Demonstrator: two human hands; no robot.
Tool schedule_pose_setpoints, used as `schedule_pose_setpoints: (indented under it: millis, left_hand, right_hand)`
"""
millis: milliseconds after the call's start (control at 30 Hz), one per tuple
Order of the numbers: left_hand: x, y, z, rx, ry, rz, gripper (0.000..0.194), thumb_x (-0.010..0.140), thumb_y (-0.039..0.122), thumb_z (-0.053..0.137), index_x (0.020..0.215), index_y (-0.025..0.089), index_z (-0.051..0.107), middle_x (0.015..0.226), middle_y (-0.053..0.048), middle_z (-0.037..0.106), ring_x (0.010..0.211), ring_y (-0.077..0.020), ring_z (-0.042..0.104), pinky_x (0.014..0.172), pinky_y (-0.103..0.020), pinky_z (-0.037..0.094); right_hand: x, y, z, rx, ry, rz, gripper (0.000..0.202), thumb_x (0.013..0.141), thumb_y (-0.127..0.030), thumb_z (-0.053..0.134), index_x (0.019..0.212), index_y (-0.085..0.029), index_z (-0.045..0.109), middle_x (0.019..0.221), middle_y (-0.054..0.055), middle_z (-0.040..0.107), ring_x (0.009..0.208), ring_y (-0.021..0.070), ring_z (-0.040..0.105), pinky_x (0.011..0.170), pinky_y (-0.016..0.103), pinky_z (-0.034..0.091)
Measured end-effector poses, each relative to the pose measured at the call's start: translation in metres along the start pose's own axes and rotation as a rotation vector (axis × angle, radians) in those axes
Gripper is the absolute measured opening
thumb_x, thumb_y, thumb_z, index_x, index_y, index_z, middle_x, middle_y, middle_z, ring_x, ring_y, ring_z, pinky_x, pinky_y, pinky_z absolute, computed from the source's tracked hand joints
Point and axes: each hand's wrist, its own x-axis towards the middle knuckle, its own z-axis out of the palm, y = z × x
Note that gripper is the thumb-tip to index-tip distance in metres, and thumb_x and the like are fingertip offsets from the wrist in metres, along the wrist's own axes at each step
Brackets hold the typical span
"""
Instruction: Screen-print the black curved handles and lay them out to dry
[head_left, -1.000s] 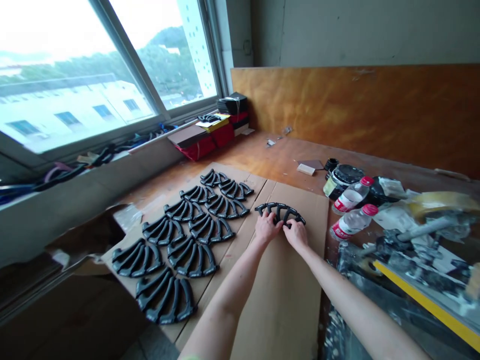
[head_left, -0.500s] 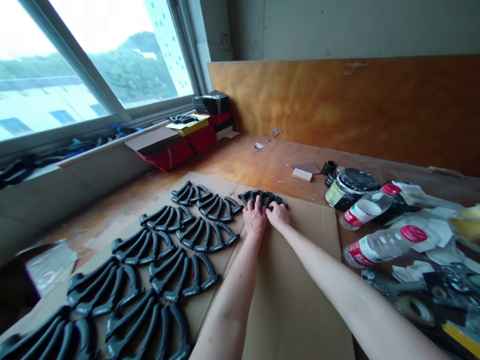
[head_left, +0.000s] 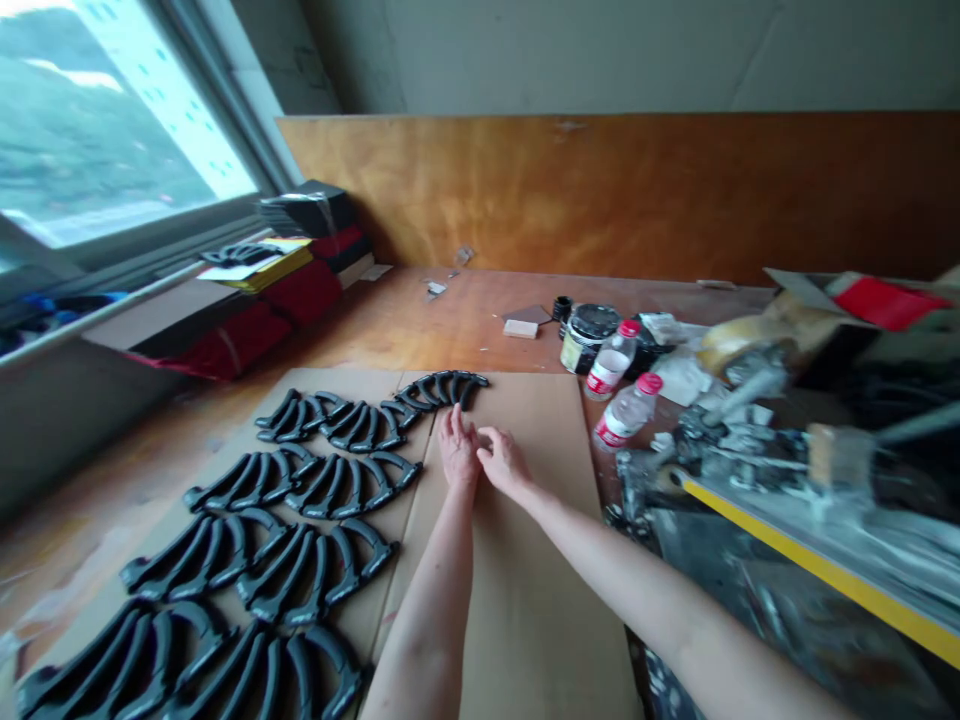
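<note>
Honestly, with my left hand unclenched and my right hand's curled grip unclear, one careless nudge could shove the black frame into its neighbour.

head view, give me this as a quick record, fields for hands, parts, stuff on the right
left hand: fingers extended, tips by the far part, contact unclear
right hand: beside the left hand, fingers bent
other parts: black, ribbed, laid out on the cardboard, left of the hands
bottles: two, red caps, right of the cardboard
jar: dark top, behind the bottles
</note>
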Motion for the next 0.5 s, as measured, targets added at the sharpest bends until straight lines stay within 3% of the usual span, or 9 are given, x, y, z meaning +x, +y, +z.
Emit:
schedule_pose_setpoints:
  millis: [100, 167, 333, 500]
  left_hand:
    - [-0.028, 0.002, -0.008, 0.027, -0.038, 0.049, 0.051, 0.093, 0.030, 0.042, 0.141, 0.011, 0.044, 0.141, -0.021, 0.046, 0.133, -0.0300, 0.042, 0.109, -0.048, 0.035]
    - [-0.048, 0.004, -0.017, 0.059, -0.077, 0.068, 0.050, 0.093, 0.029, 0.041, 0.139, 0.008, 0.045, 0.142, -0.024, 0.046, 0.134, -0.0312, 0.041, 0.111, -0.049, 0.033]
    - [-0.078, 0.011, -0.038, 0.052, -0.173, -0.025, 0.050, 0.092, 0.029, 0.046, 0.137, 0.007, 0.047, 0.149, -0.023, 0.040, 0.141, -0.0297, 0.033, 0.116, -0.047, 0.027]
    - [-0.060, 0.007, -0.045, 0.081, -0.095, -0.160, 0.052, 0.089, 0.029, 0.052, 0.135, 0.004, 0.049, 0.148, -0.025, 0.040, 0.141, -0.0295, 0.035, 0.116, -0.043, 0.029]
  right_hand:
    - [-0.081, 0.009, -0.037, 0.090, -0.081, -0.215, 0.036, 0.080, -0.009, 0.058, 0.115, -0.019, 0.064, 0.116, 0.008, 0.063, 0.106, 0.0178, 0.061, 0.099, 0.032, 0.048]
    - [-0.137, 0.019, -0.069, 0.101, -0.113, -0.277, 0.035, 0.081, -0.009, 0.057, 0.113, -0.021, 0.066, 0.117, 0.007, 0.063, 0.107, 0.0179, 0.061, 0.098, 0.034, 0.049]
    - [-0.248, 0.059, -0.153, 0.079, -0.170, -0.155, 0.025, 0.086, -0.017, 0.051, 0.102, -0.022, 0.070, 0.115, 0.008, 0.065, 0.105, 0.0198, 0.064, 0.094, 0.036, 0.053]
    - [-0.309, 0.107, -0.200, 0.069, -0.166, 0.000, 0.029, 0.089, -0.037, 0.048, 0.099, -0.023, 0.072, 0.115, 0.011, 0.066, 0.105, 0.0225, 0.065, 0.083, 0.033, 0.058]
